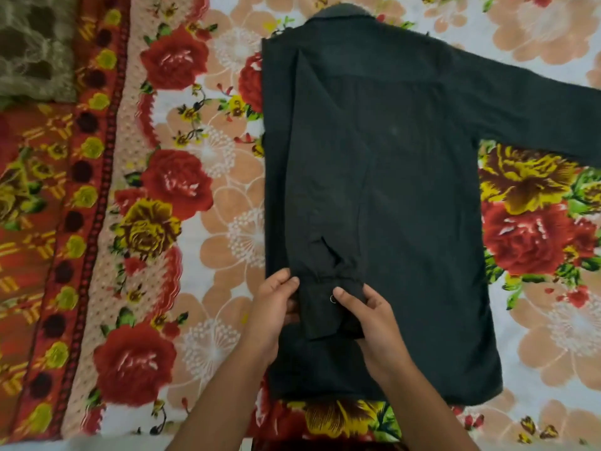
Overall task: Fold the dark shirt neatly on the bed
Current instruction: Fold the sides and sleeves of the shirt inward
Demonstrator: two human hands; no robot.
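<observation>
Laid flat on the bed, on a white floral bed sheet [201, 222] printed with red and yellow roses: a dark, blackish-green long-sleeved cloth shirt [406, 190], collar [341, 11] at the far end, hem nearest the person. Left side of it folded inward along a straight edge, with the folded sleeve [312, 190] running down over the body toward the hem. Outstretched sleeve [536, 105] lying flat to the right, cut off by the frame edge. Dark cuff [322, 314] of the folded sleeve resting on the lower left part of the shirt, a small round button [332, 298] showing on top.

Left grip [276, 307], a bare hand, curled round the cuff's left edge, thumb and fingertips at its upper corner. Right grip [374, 317], also bare, pinching the cuff's right side, thumb pressed on top just beside the button, other fingers tucked at the edge. Both forearms reaching in from the bottom of the frame.

Off to the left, a red-orange patterned blanket [42, 239] with yellow motifs and a row of dark dots. In the far left corner, a mottled olive-brown cloth [32, 43].
</observation>
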